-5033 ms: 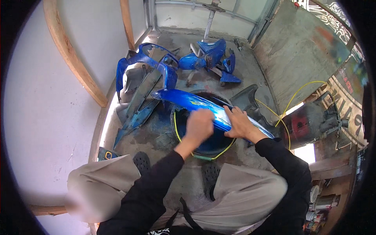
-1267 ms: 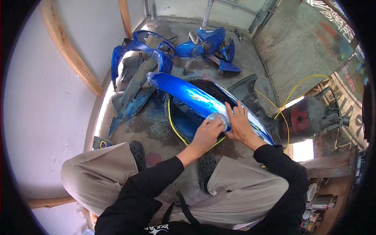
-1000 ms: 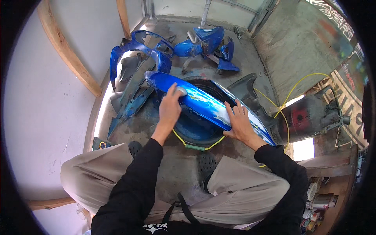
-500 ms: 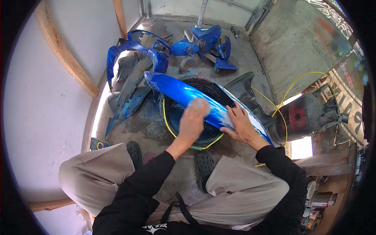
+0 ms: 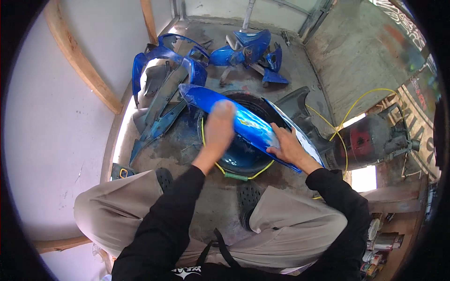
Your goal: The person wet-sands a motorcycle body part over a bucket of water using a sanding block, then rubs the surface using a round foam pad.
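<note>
White lettering (image 5: 191, 269) and 1 star-like mark (image 5: 183, 275) on the black top (image 5: 173, 225); large dark lettering (image 5: 416, 119) on the tan board (image 5: 429, 161).

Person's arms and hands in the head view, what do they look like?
The left sleeve and right sleeve are black, loose and creased, with no visible markings, ending short of the wrists. The left hand and right hand wear no gloves; the left looks blurred, hiding finer detail.

Centre of frame: the long panel (image 5: 257, 129) extends diagonally over the tub (image 5: 236, 160). Left of the tub: narrow trim pieces (image 5: 159, 125). Upper centre, behind the tub: fairing frame (image 5: 193, 69), fairing cluster (image 5: 254, 46) to its right. Right of frame: tank (image 5: 358, 145). Lower right: shelf (image 5: 407, 228).
</note>
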A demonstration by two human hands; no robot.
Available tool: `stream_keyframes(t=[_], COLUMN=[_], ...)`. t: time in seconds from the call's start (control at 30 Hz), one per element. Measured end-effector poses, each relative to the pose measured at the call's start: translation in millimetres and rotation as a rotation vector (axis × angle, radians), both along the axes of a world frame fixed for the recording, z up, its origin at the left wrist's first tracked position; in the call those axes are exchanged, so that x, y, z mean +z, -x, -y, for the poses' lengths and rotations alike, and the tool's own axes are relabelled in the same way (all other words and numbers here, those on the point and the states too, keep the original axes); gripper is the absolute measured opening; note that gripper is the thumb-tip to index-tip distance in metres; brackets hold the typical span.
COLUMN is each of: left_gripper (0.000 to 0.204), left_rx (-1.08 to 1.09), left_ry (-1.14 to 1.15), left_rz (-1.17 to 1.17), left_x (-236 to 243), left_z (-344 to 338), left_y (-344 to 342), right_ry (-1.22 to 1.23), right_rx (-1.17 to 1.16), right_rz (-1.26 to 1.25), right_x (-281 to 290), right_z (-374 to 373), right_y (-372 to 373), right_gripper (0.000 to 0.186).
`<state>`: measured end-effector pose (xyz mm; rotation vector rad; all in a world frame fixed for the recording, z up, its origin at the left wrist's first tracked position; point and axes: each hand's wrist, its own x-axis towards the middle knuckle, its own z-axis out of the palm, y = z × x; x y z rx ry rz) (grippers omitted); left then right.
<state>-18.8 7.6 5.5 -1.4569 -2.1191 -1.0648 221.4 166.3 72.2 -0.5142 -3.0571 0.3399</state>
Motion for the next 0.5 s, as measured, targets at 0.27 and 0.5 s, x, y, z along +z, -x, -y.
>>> stream_keyframes(t=[0.27,0.5], left_gripper=[0.037,0.026], left_rx=[-0.197,0.173], left_ry=[-0.133,0.003], left_rz=[-0.048,0.195], left_x=[6,2], left_z=[-5,-5], left_y=[-3,60], right_ry=[0.103,0.070], right_rx=[-0.042,-0.049], right_rz=[0.036,0.062], right_x=[5,0], right_z=[-1,1], right_y=[10,14], right_gripper=[0.094,0.095])
